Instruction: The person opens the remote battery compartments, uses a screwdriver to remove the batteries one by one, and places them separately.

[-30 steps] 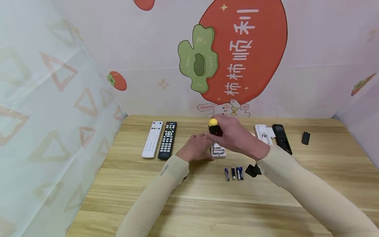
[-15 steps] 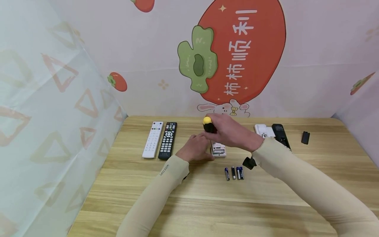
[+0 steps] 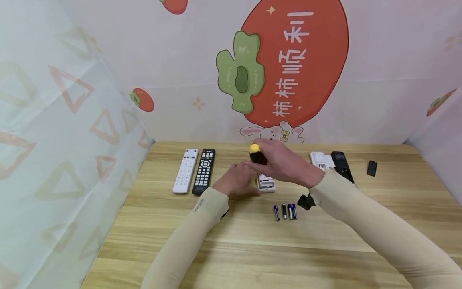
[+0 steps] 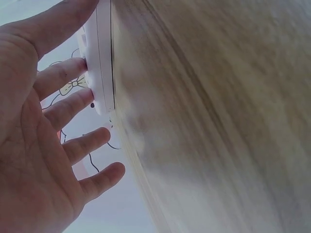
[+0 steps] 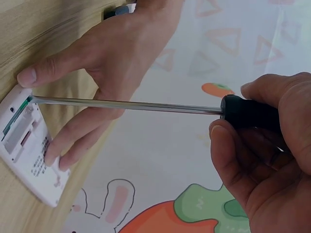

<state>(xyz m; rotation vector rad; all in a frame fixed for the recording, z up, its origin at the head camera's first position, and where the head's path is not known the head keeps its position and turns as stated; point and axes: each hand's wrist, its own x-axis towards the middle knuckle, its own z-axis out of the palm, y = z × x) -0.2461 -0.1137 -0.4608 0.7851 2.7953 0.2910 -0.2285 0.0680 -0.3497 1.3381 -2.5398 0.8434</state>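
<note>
My right hand (image 3: 276, 160) grips a screwdriver (image 5: 160, 106) by its black handle, whose yellow end points up in the head view. In the right wrist view, the long metal shaft reaches to the end of the open battery compartment of a white device (image 5: 36, 160) lying back side up on the table. My left hand (image 3: 238, 180) steadies that device, its thumb at one corner and some straight, spread fingers resting on the back and edge. The last two fingers hang free in the left wrist view. Both hands cover much of the device in the head view.
Several small blue and black batteries (image 3: 285, 211) lie in front of the device. At left rest a white remote (image 3: 185, 170) and a black remote (image 3: 204, 171). A white remote (image 3: 318, 158), a black remote (image 3: 342, 164) and a black cover (image 3: 372, 168) are at right.
My right hand shifted left with the screwdriver, then edged slightly back right, its handle now tilted a little differently. The left hand has stayed on the device.
</note>
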